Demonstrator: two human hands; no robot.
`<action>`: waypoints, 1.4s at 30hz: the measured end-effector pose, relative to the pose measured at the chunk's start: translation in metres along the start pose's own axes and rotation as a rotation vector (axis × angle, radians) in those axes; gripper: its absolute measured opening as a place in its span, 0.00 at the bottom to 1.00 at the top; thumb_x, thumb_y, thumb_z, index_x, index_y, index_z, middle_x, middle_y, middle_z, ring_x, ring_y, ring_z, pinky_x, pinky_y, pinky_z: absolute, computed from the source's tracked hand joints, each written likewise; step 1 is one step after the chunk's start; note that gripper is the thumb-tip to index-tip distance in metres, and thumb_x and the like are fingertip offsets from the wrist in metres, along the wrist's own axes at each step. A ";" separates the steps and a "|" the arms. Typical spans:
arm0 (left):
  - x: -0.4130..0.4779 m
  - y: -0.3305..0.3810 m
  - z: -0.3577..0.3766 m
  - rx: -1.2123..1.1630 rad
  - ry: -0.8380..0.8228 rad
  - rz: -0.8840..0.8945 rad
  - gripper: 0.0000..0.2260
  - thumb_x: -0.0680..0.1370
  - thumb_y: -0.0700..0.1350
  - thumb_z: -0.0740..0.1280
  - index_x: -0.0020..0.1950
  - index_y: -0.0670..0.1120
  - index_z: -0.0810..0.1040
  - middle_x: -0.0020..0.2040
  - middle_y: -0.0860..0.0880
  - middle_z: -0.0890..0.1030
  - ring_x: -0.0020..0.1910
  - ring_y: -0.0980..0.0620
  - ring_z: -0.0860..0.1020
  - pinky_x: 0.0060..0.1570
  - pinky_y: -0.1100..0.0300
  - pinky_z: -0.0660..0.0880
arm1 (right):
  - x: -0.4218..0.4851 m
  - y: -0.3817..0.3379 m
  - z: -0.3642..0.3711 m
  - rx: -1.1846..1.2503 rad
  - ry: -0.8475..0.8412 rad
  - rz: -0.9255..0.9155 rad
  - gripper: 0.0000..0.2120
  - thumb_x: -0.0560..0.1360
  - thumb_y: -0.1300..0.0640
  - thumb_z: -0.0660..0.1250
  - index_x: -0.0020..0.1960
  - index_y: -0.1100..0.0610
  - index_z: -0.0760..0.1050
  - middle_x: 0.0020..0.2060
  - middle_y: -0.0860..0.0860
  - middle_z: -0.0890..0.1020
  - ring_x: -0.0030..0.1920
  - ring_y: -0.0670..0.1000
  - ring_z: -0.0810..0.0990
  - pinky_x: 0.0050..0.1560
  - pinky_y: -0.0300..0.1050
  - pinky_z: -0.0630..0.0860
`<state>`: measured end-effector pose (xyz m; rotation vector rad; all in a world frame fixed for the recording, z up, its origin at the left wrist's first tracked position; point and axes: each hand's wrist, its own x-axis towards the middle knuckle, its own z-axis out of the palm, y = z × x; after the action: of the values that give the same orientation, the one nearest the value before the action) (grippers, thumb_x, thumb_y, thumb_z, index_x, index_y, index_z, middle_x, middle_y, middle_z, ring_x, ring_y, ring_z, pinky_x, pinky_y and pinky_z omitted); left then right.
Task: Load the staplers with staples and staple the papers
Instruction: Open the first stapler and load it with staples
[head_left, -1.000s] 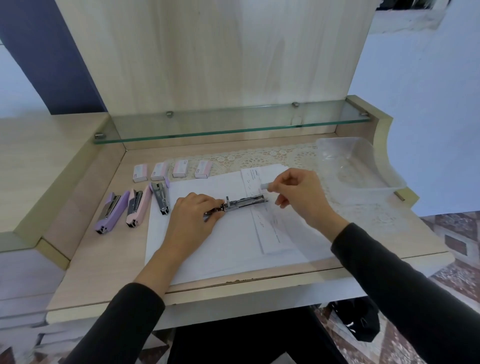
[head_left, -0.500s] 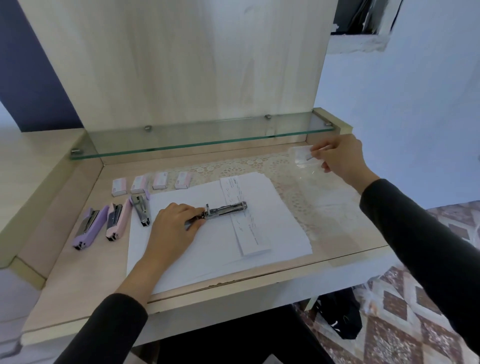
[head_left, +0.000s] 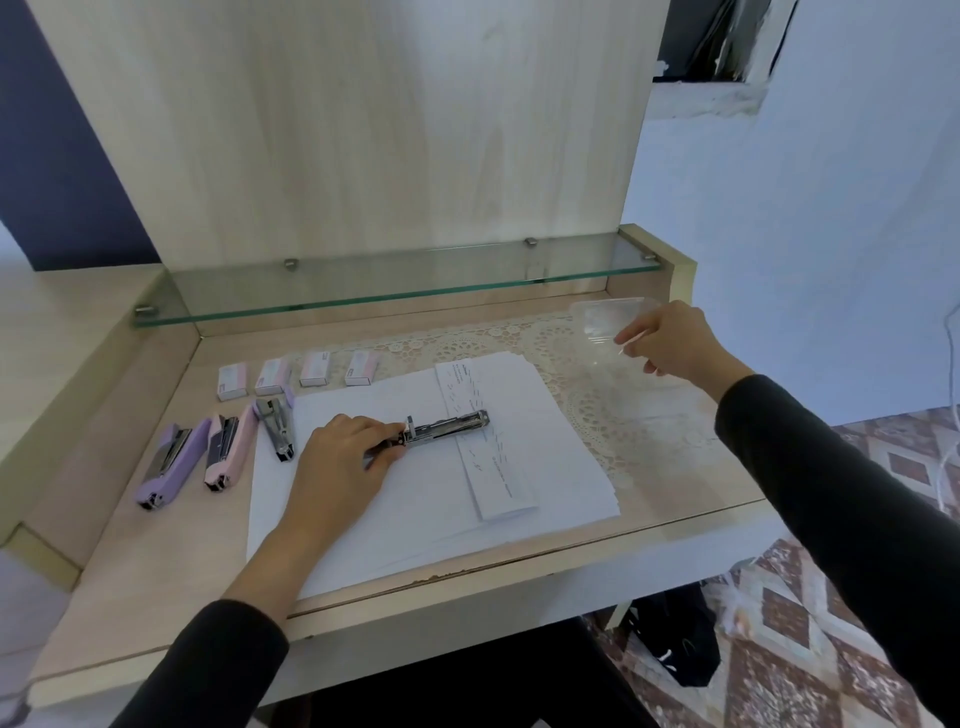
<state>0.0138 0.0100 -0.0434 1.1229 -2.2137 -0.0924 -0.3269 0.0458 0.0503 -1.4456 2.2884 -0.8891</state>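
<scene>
While the left hand (head_left: 337, 457) grips the open stapler (head_left: 449, 422) on the papers (head_left: 415, 509), right fingers (head_left: 644, 335) pinch something thin (head_left: 629, 341); three staplers (head_left: 228, 449) left of the papers likely await loading.

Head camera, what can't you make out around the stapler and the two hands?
Head view:
Open stapler: staples inside or not, too small, blurred.
Its rear end: covered by the left hand gripping it.
Thin pale strip pinched by the right hand over the clear container: too small to identify.
Staple boxes: print too small.
</scene>
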 end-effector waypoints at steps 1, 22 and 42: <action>0.000 0.000 0.000 -0.002 0.000 0.003 0.11 0.70 0.46 0.68 0.47 0.42 0.83 0.40 0.47 0.83 0.38 0.44 0.77 0.38 0.51 0.75 | -0.001 -0.002 -0.001 0.007 0.014 -0.017 0.06 0.72 0.65 0.66 0.44 0.57 0.80 0.43 0.55 0.80 0.30 0.50 0.76 0.33 0.38 0.75; 0.014 -0.004 -0.031 -0.136 -0.111 -0.144 0.09 0.74 0.49 0.68 0.51 0.48 0.82 0.47 0.53 0.80 0.48 0.55 0.74 0.50 0.62 0.69 | -0.057 -0.061 0.095 -0.121 -0.300 -0.485 0.11 0.71 0.54 0.69 0.53 0.52 0.79 0.52 0.48 0.79 0.42 0.45 0.71 0.46 0.38 0.65; 0.100 -0.035 -0.004 0.156 -0.230 -0.510 0.14 0.74 0.47 0.68 0.53 0.38 0.79 0.53 0.40 0.77 0.48 0.43 0.75 0.42 0.59 0.69 | -0.045 -0.060 0.105 0.024 -0.283 -0.526 0.04 0.72 0.53 0.68 0.43 0.51 0.82 0.41 0.45 0.80 0.38 0.43 0.74 0.38 0.34 0.69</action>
<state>-0.0025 -0.0859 -0.0003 1.8243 -2.0998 -0.2798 -0.2076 0.0318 0.0045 -2.0590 1.7141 -0.7707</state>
